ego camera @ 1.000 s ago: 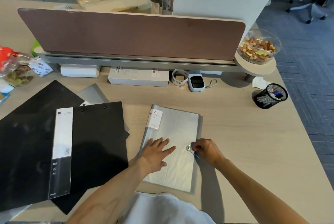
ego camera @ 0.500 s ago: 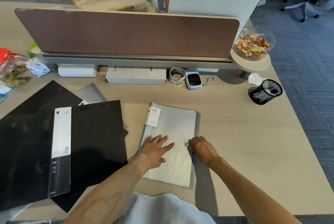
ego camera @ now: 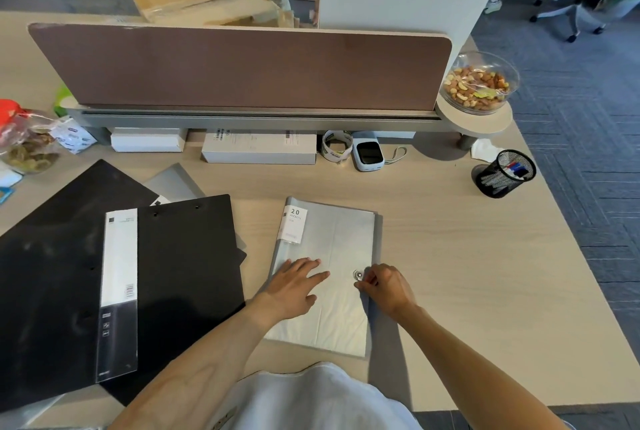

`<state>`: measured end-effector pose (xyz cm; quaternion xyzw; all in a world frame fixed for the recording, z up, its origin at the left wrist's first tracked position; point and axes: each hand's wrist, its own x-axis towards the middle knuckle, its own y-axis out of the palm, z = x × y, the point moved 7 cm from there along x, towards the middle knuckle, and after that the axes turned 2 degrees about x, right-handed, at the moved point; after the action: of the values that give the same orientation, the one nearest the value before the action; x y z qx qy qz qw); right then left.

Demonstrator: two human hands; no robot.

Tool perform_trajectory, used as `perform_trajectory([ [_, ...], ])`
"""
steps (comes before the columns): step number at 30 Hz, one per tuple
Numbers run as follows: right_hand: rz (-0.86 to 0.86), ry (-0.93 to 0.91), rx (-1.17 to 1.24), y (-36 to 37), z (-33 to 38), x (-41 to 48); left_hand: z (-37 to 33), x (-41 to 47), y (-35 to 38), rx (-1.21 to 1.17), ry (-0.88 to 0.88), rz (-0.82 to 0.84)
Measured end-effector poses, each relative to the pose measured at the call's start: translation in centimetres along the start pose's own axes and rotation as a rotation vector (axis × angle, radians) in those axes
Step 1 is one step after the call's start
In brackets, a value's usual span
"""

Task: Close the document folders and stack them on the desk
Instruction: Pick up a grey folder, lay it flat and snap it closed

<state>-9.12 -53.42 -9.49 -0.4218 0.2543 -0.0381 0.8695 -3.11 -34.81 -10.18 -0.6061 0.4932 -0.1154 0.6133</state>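
Observation:
A closed grey folder (ego camera: 337, 239) with a "20" label lies on the desk in front of me. My left hand (ego camera: 294, 285) rests flat on its cover, fingers spread. My right hand (ego camera: 386, 285) pinches the closure string beside the round metal button (ego camera: 358, 274) near the folder's right edge. To the left a black folder (ego camera: 104, 277) lies wide open, with a white spine label. Another grey folder (ego camera: 175, 183) peeks out from under it.
A brown divider panel (ego camera: 239, 65) runs across the back of the desk. Under it sit white boxes (ego camera: 259, 147), a tape roll (ego camera: 336, 146) and a small device (ego camera: 369, 155). A mesh pen cup (ego camera: 504, 173) and a bowl of nuts (ego camera: 479, 84) stand at right. Snack bags (ego camera: 27, 145) lie at far left.
My right hand has shifted slightly around the button while holding the string. My left hand stays flat on the cover. The view has tilted a little.

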Motion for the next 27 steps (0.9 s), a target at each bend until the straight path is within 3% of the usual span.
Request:
perform_trajectory([
  [6,0.082,0.027,0.032,-0.3,-0.5,-0.2,4.1,-1.0,-1.0,-0.25,-0.263,-0.222],
  [10,-0.088,0.182,0.204,-1.5,-2.0,0.0,5.7,-1.7,-0.9,-0.48,-0.469,-0.203],
  [20,-0.259,0.382,0.543,-3.5,-5.5,-0.8,3.7,0.9,-1.7,-1.26,-0.547,-0.274],
  [25,-0.345,0.47,0.695,-6.5,-10.9,-1.5,2.1,6.4,2.0,-1.334,-0.569,-0.175],
  [27,-0.368,0.483,0.754,-8.1,-13.0,-1.3,-0.7,7.2,0.0,-1.33,-0.558,-0.166],
])
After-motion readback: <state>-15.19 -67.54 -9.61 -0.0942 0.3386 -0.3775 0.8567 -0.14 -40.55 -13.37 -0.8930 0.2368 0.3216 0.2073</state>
